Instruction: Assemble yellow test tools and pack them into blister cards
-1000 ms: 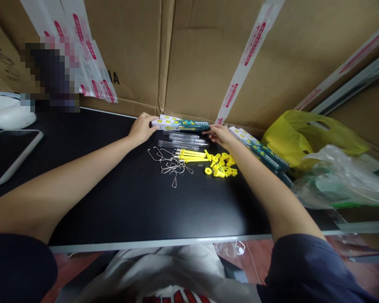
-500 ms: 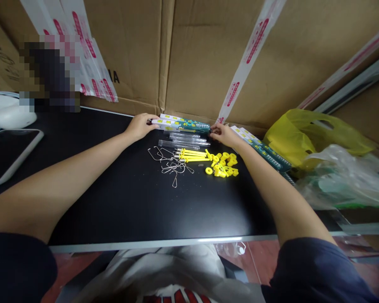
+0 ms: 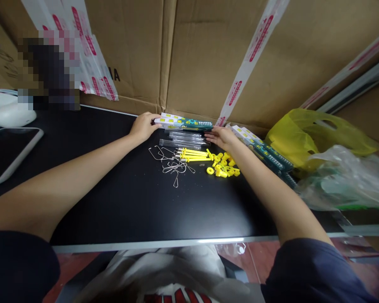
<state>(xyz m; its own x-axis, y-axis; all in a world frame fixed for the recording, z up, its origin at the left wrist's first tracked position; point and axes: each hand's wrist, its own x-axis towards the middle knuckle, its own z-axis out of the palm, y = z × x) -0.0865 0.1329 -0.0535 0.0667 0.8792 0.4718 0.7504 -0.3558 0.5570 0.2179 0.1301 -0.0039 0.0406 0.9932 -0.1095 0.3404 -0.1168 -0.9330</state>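
Observation:
Near the back of the black table, my left hand (image 3: pixel 144 126) grips the left end of a long white and teal printed box (image 3: pixel 185 123), fingers and thumb around its edge. Behind it lies a similar box (image 3: pixel 169 115). My right hand (image 3: pixel 221 137) is by the box's right end, its fingers stretched out beside the ends of several clear plastic tubes (image 3: pixel 185 140). In front of the tubes are yellow rods with metal ends (image 3: pixel 194 155), a heap of bent wire hooks (image 3: pixel 173 166) and small yellow plastic parts (image 3: pixel 222 168). A tiny spring (image 3: pixel 202 165) lies between hooks and parts.
More printed boxes (image 3: pixel 260 147) are stacked beyond my right forearm, beside a yellow plastic bag (image 3: pixel 290 130) and a clear bag (image 3: pixel 337 176). A phone (image 3: pixel 11 153) lies at the far left. Tall cardboard (image 3: pixel 202 54) stands along the table's back edge.
My right hand has come off the box's right end and moved slightly down and toward the tubes, its fingers straightening. My left hand stays on the box.

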